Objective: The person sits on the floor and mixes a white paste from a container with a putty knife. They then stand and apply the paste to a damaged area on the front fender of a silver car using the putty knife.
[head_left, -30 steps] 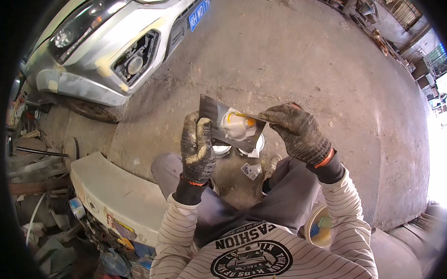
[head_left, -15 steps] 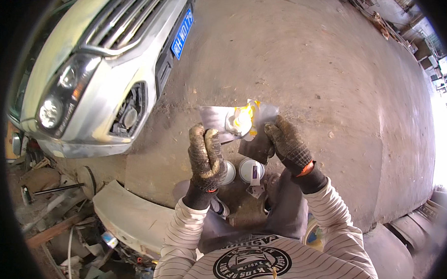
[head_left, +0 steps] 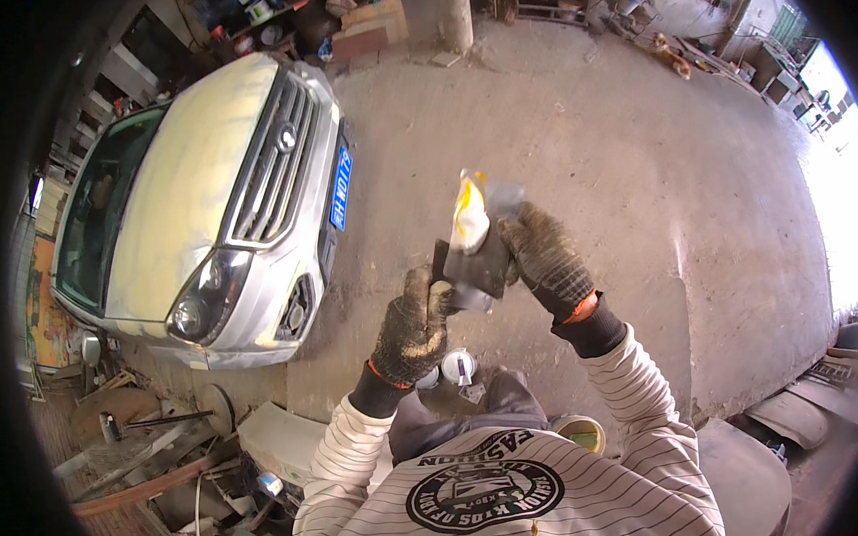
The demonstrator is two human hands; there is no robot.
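Note:
Both hands wear dark, worn work gloves with orange at the cuffs. My right hand (head_left: pixel 549 261) is closed on a thin grey putty spreader (head_left: pixel 509 198) at chest height. A lump of white putty (head_left: pixel 469 227) streaked with yellow sits on the flat pieces between my hands. Below the putty is a dark flat plate (head_left: pixel 479 269); which hand bears it is hard to tell. My left hand (head_left: pixel 411 329), lower and to the left, is closed on another flat spreader, blurred and mostly hidden by the glove and the plate.
At the left stands a silver car (head_left: pixel 195 191) with dull yellowish patches on its bonnet. A white-lidded can (head_left: pixel 459 365) is on the floor by my legs, and an open tub (head_left: pixel 580 435) is at my right. Scrap and boards (head_left: pixel 162 466) lie at lower left. A loose panel (head_left: pixel 743 470) lies at lower right.
The view has tilted up, showing more of the car and far wall. The flat pieces have turned from side by side to overlapping, and the putty now stands upright in a narrower lump.

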